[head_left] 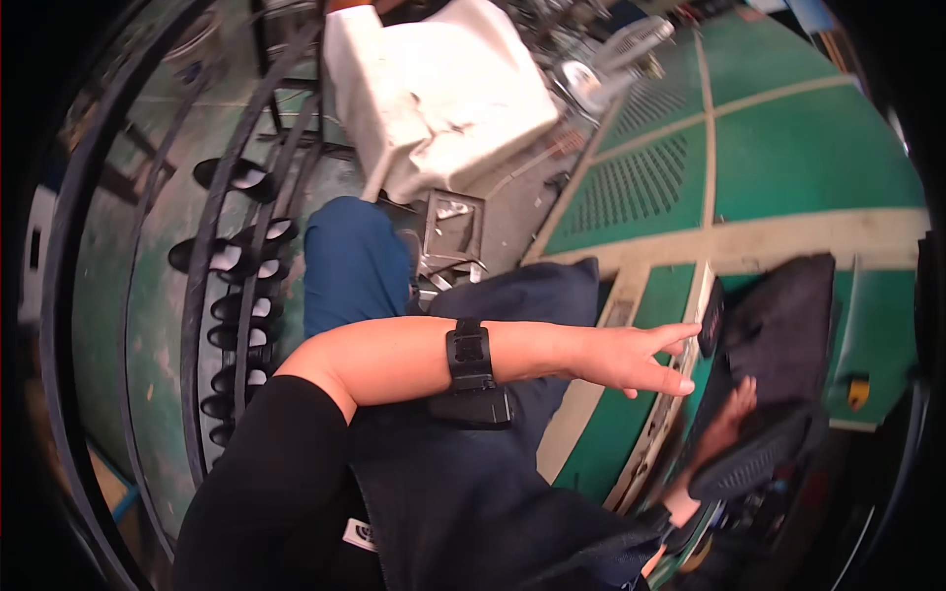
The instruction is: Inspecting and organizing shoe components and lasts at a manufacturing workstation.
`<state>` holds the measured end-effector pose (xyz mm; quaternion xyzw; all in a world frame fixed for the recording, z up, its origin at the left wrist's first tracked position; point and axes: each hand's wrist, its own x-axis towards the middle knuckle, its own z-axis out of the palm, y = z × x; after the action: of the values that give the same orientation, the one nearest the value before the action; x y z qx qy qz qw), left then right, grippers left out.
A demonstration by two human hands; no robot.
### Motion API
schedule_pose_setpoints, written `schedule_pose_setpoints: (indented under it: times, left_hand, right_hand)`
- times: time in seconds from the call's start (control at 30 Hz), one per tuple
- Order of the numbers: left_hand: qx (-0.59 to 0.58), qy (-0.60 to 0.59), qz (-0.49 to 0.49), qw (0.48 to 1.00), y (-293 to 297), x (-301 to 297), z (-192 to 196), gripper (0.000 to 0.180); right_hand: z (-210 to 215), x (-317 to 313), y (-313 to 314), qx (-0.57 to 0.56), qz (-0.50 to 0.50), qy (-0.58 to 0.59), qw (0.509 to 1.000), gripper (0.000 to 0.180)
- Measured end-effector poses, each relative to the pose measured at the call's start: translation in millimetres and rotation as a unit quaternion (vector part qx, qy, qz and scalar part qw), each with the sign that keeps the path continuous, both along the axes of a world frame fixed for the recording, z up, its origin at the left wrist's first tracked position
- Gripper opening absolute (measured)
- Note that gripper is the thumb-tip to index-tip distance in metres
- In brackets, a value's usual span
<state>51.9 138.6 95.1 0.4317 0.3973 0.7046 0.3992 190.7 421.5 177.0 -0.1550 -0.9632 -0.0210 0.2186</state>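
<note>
My left arm reaches across from the lower left, a black strap with a small device [471, 364] round its forearm. My left hand [636, 362] is open, two fingers stretched apart. One fingertip is at the edge of a small dark object [711, 315], whose kind I cannot make out; whether it touches is unclear. Beyond lies a black, cloth-like piece [783, 320] on the green machine. My right hand [724, 419] is beside its lower edge, smeared by motion, with a black device [759, 453] at the wrist. Its grip cannot be made out.
Black metal rails [202, 266] stand at the left, with several black shoes [232, 256] in rows. A white-draped block [463, 89] is ahead, near a metal frame [453, 227]. Green panels [808, 148] with pale edges fill the right. A blue-clothed leg [355, 261] is below the block.
</note>
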Motion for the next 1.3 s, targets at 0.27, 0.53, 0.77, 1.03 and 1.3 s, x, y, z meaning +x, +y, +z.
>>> schedule_pose_setpoints:
  times: [0.27,0.53,0.77,1.03,1.3]
  left_hand:
    - [-0.035,-0.369,0.052,0.927,-60,50,-71,0.098]
    - [0.045,-0.633,0.081,0.768,-106,39,-194,0.039]
    - [-0.17,-0.349,0.282,0.877,-122,11,-165,0.08]
    - [-0.222,-0.376,0.366,0.822,-48,-100,-221,0.042]
    - [-0.153,-0.261,0.311,0.901,-60,-84,-181,0.048]
  right_hand:
    - [-125,-106,-97,-0.824,0.176,0.104,0.528,0.057]
    - [-278,-186,-160,-0.943,-0.022,-0.024,0.331,0.033]
    - [-278,-189,-174,-0.903,0.056,-0.17,0.39,0.032]
    - [-292,-209,-181,-0.777,0.349,-0.147,0.503,0.027]
    - [-247,-191,-201,-0.645,0.393,0.006,0.655,0.024]
